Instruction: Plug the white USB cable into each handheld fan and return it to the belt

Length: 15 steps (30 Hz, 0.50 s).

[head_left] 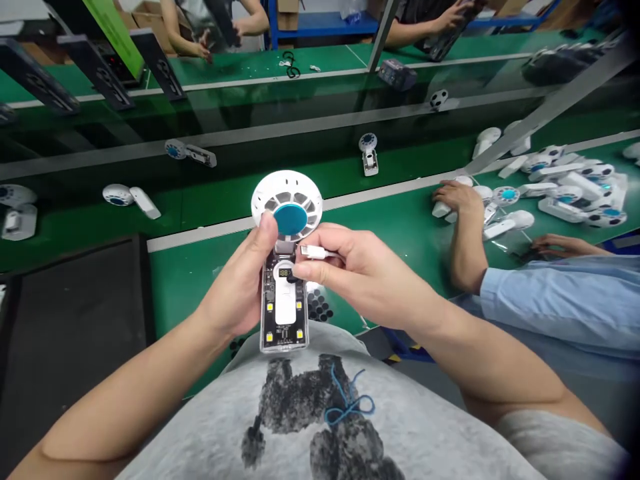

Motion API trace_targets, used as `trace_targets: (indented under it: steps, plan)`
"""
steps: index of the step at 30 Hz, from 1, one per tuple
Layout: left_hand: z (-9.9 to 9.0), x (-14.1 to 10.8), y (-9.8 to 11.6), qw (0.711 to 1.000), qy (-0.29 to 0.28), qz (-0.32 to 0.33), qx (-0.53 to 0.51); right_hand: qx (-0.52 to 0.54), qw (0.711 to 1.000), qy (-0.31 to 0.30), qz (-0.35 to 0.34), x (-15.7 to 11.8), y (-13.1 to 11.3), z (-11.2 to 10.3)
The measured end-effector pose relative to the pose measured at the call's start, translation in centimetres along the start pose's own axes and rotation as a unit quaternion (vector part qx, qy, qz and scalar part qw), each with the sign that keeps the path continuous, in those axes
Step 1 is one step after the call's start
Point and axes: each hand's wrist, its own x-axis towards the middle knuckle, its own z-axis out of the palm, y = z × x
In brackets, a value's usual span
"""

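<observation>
A small fan unit [285,310] is upright in front of my body, with a round white head, a blue centre disc and a clear-cased body that shows a circuit board and a small display. My left hand [243,280] is wrapped round its left side, thumb on the fan head. Between the thumb and fingers of my right hand [350,267] is a white cable plug [313,253], beside the neck of the fan and not in it. A small dark piece lies at my right thumb tip, against the board.
Fan units [190,153] lie spaced along the green belt [320,163]. A pile of white fans [575,183] lies at the right, by a co-worker's hands [463,200]. A black tray [75,347] is at the left. Black discs [319,307] lie behind the held fan. People work across the belt.
</observation>
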Motion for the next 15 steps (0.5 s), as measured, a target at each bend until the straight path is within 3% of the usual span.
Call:
trace_targets:
  steps: [10, 15]
  plan:
    - [0.9, -2.1, 0.4, 0.997, 0.052, 0.039, 0.037, -0.087, 0.995, 0.023, -0.049, -1.0, -0.9, 0.6]
    - [0.8, -3.1, 0.2, 0.991, 0.074, 0.087, 0.067, 0.003, 0.999, -0.027, -0.021, -1.3, -1.2, 1.0]
